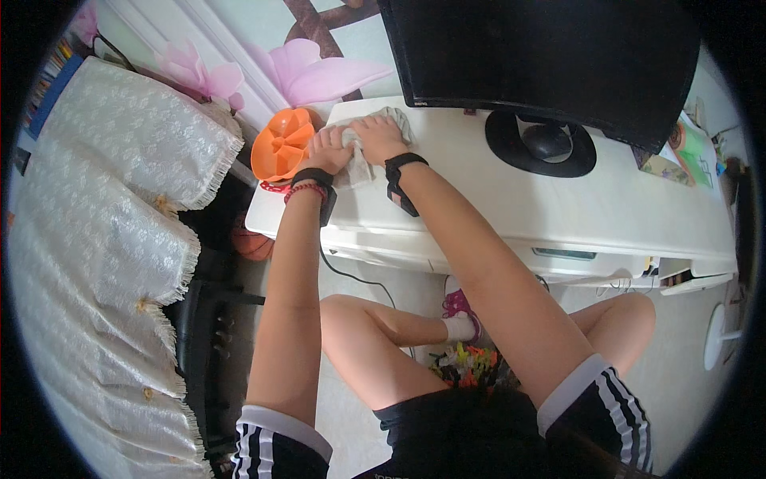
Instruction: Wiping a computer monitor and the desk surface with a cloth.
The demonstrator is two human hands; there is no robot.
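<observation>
A pale, crumpled cloth [358, 171] lies on the white desk top [455, 179], bunched under and between my two hands. My left hand [329, 154] holds its left side down, fingers pointing away from me, right beside an orange flower-shaped divided tray [280, 143]. Pressed onto the cloth's far right part is my right hand [378, 141], its fingers curved over the fabric. Folds show past the right fingertips, towards the monitor. The undersides of both hands are hidden. Each wrist wears a black strap with a small box.
A large black monitor [538, 66] stands on a dark round base [508, 155] at the back. Papers [688, 149] lie at the right end. Left of the desk are a lace-covered piece [119, 179] and a basketball [252, 240]. A black cable [359, 278] hangs below the front edge.
</observation>
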